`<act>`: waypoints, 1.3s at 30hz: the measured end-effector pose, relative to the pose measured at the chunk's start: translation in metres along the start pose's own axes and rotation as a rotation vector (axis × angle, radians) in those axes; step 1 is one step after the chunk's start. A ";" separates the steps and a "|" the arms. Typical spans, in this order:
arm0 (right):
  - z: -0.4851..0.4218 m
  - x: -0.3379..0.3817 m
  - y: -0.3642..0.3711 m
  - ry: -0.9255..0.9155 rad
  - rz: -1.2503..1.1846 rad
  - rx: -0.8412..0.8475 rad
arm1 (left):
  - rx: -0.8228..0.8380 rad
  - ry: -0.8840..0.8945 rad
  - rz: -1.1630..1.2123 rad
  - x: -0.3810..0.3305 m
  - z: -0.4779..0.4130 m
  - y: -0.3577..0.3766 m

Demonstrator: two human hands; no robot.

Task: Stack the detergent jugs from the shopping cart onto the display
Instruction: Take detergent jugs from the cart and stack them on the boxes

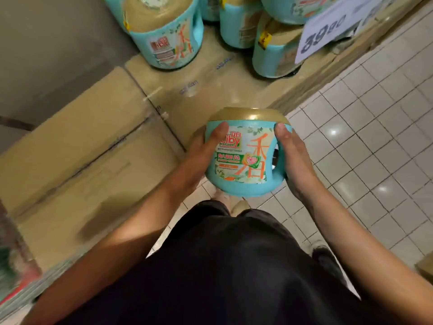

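I carry a teal detergent jug point(243, 156) with a gold top and a printed label in front of my body, above the edge of the display. My left hand point(203, 151) grips its left side, thumb over the label. My right hand point(293, 158) grips its right side by the handle. The display is a platform of brown cardboard boxes point(98, 141). Several matching teal jugs stand on it at the back, one at the left point(168, 38) and one at the right point(276, 55).
A white price sign point(328, 29) leans over the jugs at the upper right. White tiled floor point(375, 148) runs along the right of the boxes. A grey wall point(46, 43) borders the display on the left. No cart is in view.
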State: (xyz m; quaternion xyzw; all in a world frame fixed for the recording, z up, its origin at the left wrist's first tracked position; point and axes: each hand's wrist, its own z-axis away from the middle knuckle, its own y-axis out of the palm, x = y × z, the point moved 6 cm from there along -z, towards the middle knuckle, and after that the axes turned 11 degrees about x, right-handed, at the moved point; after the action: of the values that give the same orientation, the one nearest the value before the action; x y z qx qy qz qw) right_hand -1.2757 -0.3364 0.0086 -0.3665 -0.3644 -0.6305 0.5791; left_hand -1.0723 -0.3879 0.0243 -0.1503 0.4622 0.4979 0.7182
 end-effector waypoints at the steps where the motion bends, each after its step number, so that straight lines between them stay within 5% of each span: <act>1: -0.012 0.009 0.005 -0.021 0.024 0.026 | -0.010 0.030 0.018 -0.009 -0.001 -0.008; 10: -0.092 0.063 0.032 -0.198 0.103 0.259 | 0.005 0.203 0.018 -0.048 -0.027 -0.074; 19: -0.133 0.087 0.028 -0.317 0.256 0.662 | -0.223 0.285 -0.066 -0.032 -0.037 -0.089; 30: -0.158 0.071 0.008 -0.434 0.464 0.611 | -0.533 0.327 -0.013 -0.012 -0.037 -0.070; 39: -0.187 0.092 0.026 -0.508 0.502 0.504 | -0.572 0.309 -0.051 -0.035 -0.065 -0.096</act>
State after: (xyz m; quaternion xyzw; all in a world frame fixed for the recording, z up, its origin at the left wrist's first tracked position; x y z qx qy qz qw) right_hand -1.2626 -0.5460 0.0036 -0.4346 -0.5373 -0.2512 0.6777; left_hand -1.0266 -0.4963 -0.0049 -0.4315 0.4032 0.5606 0.5806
